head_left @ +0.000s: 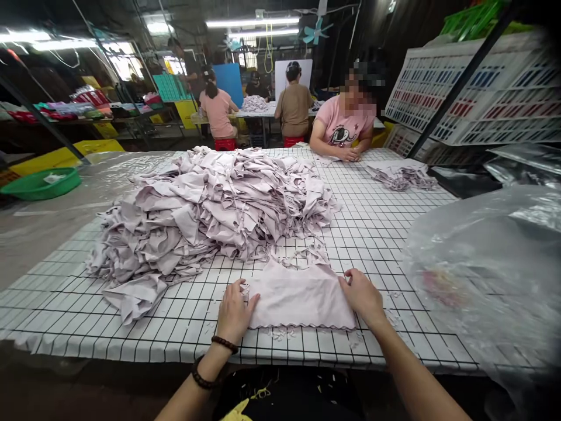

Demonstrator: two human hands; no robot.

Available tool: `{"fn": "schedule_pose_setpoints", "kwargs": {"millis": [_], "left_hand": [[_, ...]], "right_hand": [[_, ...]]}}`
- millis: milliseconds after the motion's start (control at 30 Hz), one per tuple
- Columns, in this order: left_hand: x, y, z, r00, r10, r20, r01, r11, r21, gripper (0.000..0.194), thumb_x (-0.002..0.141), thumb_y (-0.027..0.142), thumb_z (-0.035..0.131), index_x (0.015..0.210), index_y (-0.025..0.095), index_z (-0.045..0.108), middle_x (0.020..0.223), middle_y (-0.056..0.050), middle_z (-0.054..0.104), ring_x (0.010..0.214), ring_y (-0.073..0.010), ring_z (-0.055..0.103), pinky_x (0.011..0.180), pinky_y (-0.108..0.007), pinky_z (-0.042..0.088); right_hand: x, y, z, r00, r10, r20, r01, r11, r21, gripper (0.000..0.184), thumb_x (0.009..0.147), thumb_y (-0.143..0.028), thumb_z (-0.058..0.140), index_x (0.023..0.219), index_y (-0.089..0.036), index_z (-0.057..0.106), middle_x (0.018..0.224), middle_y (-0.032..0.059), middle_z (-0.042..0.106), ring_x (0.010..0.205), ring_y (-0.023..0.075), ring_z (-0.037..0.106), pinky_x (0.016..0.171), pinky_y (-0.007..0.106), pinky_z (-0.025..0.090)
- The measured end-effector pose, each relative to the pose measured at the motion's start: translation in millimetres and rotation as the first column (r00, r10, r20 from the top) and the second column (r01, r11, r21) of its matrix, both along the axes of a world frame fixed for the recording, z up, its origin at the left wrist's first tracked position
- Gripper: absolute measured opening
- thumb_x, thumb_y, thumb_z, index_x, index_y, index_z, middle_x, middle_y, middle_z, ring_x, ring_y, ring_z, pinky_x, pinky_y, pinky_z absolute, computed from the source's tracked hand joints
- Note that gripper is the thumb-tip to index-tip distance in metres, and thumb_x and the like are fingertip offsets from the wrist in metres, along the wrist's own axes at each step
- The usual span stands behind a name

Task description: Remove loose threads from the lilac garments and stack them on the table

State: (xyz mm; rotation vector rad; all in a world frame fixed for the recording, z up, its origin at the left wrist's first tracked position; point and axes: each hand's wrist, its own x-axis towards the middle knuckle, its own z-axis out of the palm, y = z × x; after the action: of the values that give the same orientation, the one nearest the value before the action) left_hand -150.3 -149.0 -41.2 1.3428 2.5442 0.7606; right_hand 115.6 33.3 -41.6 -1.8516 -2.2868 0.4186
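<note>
While the left hand [234, 310] lies at one side of a pale garment [302, 298], thumb parted from the fingers, the right hand [364, 295] touches the opposite side near its upper corner; whether those fingertips pinch the fabric cannot be told. The two hands are well apart, with the garment spread flat between them at the near edge of the table [377, 222], its wavy hem toward the person and its straps toward a big pile [228, 199] of similar pale fabric. Small scraps [280, 334] lie by the hem. A clear bag [482, 263] bulges at the right. Across the table sits a co-worker in pink [344, 126], forearms on the surface, near a smaller stack [403, 173]. A green basin [41, 184] stands at far left.
</note>
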Motion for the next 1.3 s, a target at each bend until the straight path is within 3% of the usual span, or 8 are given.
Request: {"fn": "schedule_pose_setpoints", "kwargs": {"millis": [67,133,233,300,433,733,967,1300], "left_hand": [[13.5,7.8,8.7,0.993,-0.069,-0.095,0.077,0.994,0.078,0.034,0.088,0.036,0.049,0.117,0.017,0.048,0.112,-0.011,0.054,0.107,-0.0268,0.052,0.091,-0.043,0.043],[36.0,23.6,15.4,0.955,-0.275,-0.112,0.288,0.95,0.122,0.024,0.092,0.028,0.042,0.111,0.018,0.053,0.11,-0.01,0.056,0.107,-0.0237,0.051,0.094,-0.04,0.043],[78.8,56.7,12.5,0.746,-0.661,-0.079,0.665,0.738,0.116,0.026,0.094,0.021,0.037,0.106,0.02,0.059,0.106,-0.007,0.06,0.102,-0.0189,0.054,0.091,-0.032,0.046],[102.8,76.6,1.7,0.658,-0.745,-0.107,0.753,0.653,0.08,0.031,0.094,0.022,0.034,0.114,0.017,0.058,0.116,-0.009,0.059,0.11,-0.0203,0.052,0.097,-0.034,0.043],[120.9,93.2,-21.6,0.631,-0.761,-0.153,0.768,0.64,-0.02,0.049,0.096,0.037,0.031,0.137,0.012,0.039,0.145,-0.013,0.039,0.136,-0.0252,0.029,0.112,-0.042,0.027],[113.3,86.4,-19.2,0.543,-0.826,-0.149,0.817,0.561,-0.131,0.063,0.094,0.055,0.024,0.147,0.021,0.022,0.154,-0.008,0.018,0.143,-0.0259,0.01,0.115,-0.049,0.012],[114.0,89.5,-24.0,0.54,-0.831,-0.133,0.82,0.555,-0.139,0.064,0.093,0.057,0.024,0.147,0.023,0.021,0.155,-0.006,0.016,0.143,-0.0257,0.01,0.115,-0.05,0.01],[112.3,89.0,-18.7,0.546,-0.831,-0.108,0.82,0.556,-0.132,0.065,0.092,0.058,0.025,0.148,0.025,0.018,0.155,-0.006,0.016,0.143,-0.0249,0.01,0.115,-0.05,0.01]], "right_hand": [[-6.0,4.8,7.7,0.996,0.087,0.013,-0.088,0.994,0.064,0.026,0.088,-0.034,0.045,0.106,-0.018,0.053,0.105,0.0107,0.061,0.087,0.0239,0.059,0.069,0.033,0.04],[-19.0,10.3,15.2,0.964,0.264,0.043,-0.268,0.952,0.147,0.028,0.087,-0.027,0.047,0.112,-0.017,0.052,0.109,0.0119,0.059,0.094,0.0236,0.056,0.076,0.032,0.04],[-44.1,21.8,21.5,0.866,0.466,0.183,-0.493,0.857,0.152,0.029,0.086,-0.015,0.045,0.114,-0.017,0.053,0.112,0.0128,0.057,0.101,0.0245,0.052,0.081,0.032,0.037],[-56.9,31.4,21.7,0.811,0.522,0.263,-0.562,0.821,0.105,0.028,0.087,-0.012,0.044,0.111,-0.018,0.056,0.11,0.0131,0.059,0.102,0.0253,0.051,0.082,0.033,0.036],[-65.2,51.4,16.9,0.818,0.569,0.078,-0.573,0.819,0.036,0.021,0.087,-0.016,0.046,0.097,-0.019,0.064,0.102,0.0124,0.062,0.106,0.0262,0.05,0.087,0.036,0.032],[-71.1,82.7,2.0,0.843,0.335,-0.42,-0.422,0.897,-0.133,0.003,0.069,-0.015,0.059,0.072,-0.017,0.059,0.072,0.0012,0.061,0.069,0.0143,0.055,0.066,0.025,0.039],[-74.7,103.5,4.7,0.641,-0.027,-0.767,-0.432,0.814,-0.389,0.029,0.073,-0.034,0.063,0.093,-0.013,0.06,0.073,0.0024,0.064,0.047,0.0062,0.041,0.042,0.019,0.031],[-45.9,161.5,27.5,0.361,-0.371,-0.856,-0.464,0.724,-0.51,0.026,0.07,-0.027,0.068,0.089,-0.017,0.055,0.072,-0.0012,0.057,0.049,0.0048,0.039,0.038,0.016,0.026]]}}
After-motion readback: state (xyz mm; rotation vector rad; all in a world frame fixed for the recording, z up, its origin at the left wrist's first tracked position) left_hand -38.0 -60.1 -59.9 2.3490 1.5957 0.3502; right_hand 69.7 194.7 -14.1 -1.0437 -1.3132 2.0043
